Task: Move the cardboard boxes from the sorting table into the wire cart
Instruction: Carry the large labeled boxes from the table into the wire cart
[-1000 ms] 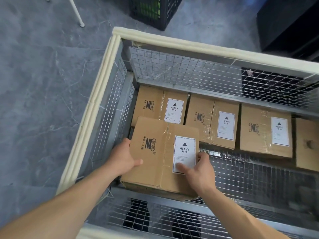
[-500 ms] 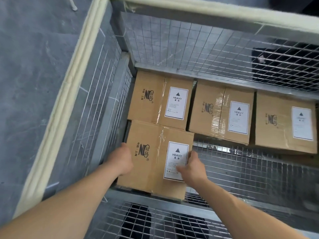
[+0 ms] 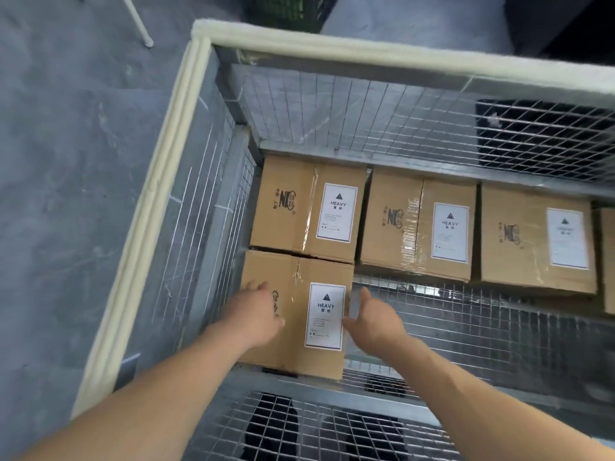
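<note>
Grey stone floor [image 3: 66, 161] fills the left of the frame. Wire cart [image 3: 332, 49], cream padding on its rim, takes up the rest, seen from above.

Back row along the cart's far wall: three cardboard boxes side by side, at centre [image 3: 299, 207], right of centre [image 3: 416, 224] and far right [image 3: 535, 237]. A sliver of a fourth shows at the right edge.

Nearest box [image 3: 296, 354] sits lower centre, in the cart's left corner, touching the centre box behind it.

Left hand [image 3: 258, 311] lies flat on its top, fingers straight, grip released. Right hand [image 3: 372, 316] is at the box's right edge, fingers extended, grip released; contact unclear through blur.

White HEAVY label [image 3: 325, 316] lies between the hands.
</note>
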Available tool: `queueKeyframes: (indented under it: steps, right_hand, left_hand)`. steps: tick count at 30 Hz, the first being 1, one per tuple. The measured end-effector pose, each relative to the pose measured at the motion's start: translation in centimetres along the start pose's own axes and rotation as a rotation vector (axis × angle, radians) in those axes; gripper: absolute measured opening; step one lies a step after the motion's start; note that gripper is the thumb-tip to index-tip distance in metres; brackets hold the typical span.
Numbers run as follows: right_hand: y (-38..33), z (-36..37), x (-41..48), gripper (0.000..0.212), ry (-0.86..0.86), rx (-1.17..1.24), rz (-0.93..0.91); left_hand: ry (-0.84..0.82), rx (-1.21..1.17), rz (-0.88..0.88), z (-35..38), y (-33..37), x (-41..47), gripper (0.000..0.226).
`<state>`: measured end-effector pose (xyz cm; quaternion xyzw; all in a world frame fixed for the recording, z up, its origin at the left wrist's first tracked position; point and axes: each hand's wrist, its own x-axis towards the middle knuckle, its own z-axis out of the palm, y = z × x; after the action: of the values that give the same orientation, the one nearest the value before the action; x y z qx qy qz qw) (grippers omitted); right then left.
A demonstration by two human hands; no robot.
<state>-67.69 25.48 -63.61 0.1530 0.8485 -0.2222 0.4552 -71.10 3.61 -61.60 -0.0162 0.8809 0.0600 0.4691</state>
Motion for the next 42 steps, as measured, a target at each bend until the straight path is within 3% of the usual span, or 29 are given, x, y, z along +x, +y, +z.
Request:
queueKeyframes:
  steps: [6, 11, 14, 22, 25, 29, 33, 36, 42]
  right_hand:
    - [1.0, -7.3, -8.1, 0.067, 0.252, -0.134, -0.085]
    - [1.8, -14.8, -16.3, 0.037, 0.413, -0.093, -0.081]
    - [2.6, -18.7, -21.8, 0.044, 0.461, -0.05, -0.065]
    - [5.8, -24.6, -35.1, 0.047, 0.741, 0.02, 0.003]
    - [7.1, -25.0, -40.2, 0.052, 0.865, 0.022, 0.093]
    - [9.0, -24.1, -46.9, 0.042, 0.989, 0.053, 0.248]
    - [11.2, -21.9, -53.2, 0.064, 1.048, 0.114, 0.419]
    - [13.0, -19.2, -57.8, 0.067, 1.091, 0.15, 0.536]
    - [16.4, -12.4, -66.2, 0.054, 1.118, 0.244, 0.765]
  left_hand:
    - [0.207, 0.216, 0.277, -5.9, 6.7, -7.9, 0.081]
    - [0.303, 0.248, 0.381, -12.3, 13.0, -15.6, 0.076]
    - [0.36, 0.276, 0.446, -15.9, 16.6, -20.6, 0.065]
    - [0.532, 0.388, 0.709, -21.2, 24.7, -30.8, 0.073]
    - [0.558, 0.471, 0.842, -22.0, 27.1, -33.9, 0.075]
    - [0.595, 0.545, 1.055, -21.8, 29.9, -38.3, 0.073]
    - [0.608, 0.634, 1.247, -19.9, 32.8, -42.9, 0.074]
    - [0.609, 0.686, 1.368, -17.6, 34.8, -46.7, 0.078]
    - [0.613, 0.745, 1.594, -11.1, 37.6, -54.3, 0.078]
